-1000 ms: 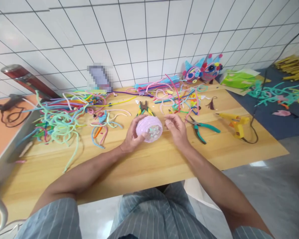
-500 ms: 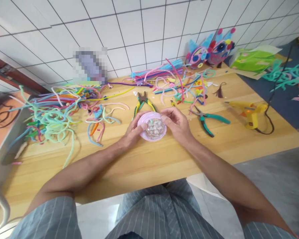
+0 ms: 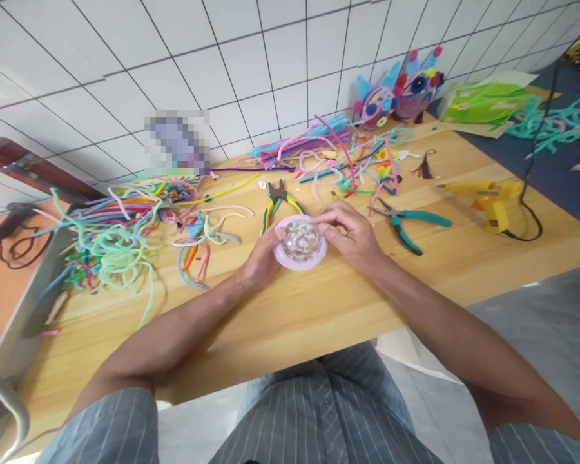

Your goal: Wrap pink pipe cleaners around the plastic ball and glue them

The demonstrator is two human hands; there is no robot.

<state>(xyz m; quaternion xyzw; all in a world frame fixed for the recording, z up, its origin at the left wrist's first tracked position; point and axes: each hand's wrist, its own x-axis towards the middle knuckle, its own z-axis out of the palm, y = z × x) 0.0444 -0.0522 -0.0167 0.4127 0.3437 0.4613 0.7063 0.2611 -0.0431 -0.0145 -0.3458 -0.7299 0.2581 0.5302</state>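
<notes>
Between my two hands is a small round clear container (image 3: pixel 301 243), its rim wrapped in pale lilac pipe cleaner and its clear middle catching the light. My left hand (image 3: pixel 265 256) grips the left side, thumb on the rim. On the upper right side, my right hand (image 3: pixel 350 235) pinches the rim between thumb and bent fingers. What lies under the container is hidden. Just beyond it, yellow-and-green handled pliers (image 3: pixel 277 195) rest with handles spread. Right of my right hand lie teal-handled long-nose pliers (image 3: pixel 408 221).
A tangled heap of pipe cleaners (image 3: pixel 120 238) covers the table's left side. More pipe cleaner bundles (image 3: pixel 314 142) lie along the tiled wall. At right sits a yellow glue gun (image 3: pixel 495 200) with a black cord. Two decorated masks (image 3: pixel 418 90) stand at the back, near a green packet (image 3: pixel 486 103).
The round container is tilted a little differently, showing more of its clear middle. My left thumb has shifted up along the rim. The camera view has turned slightly.
</notes>
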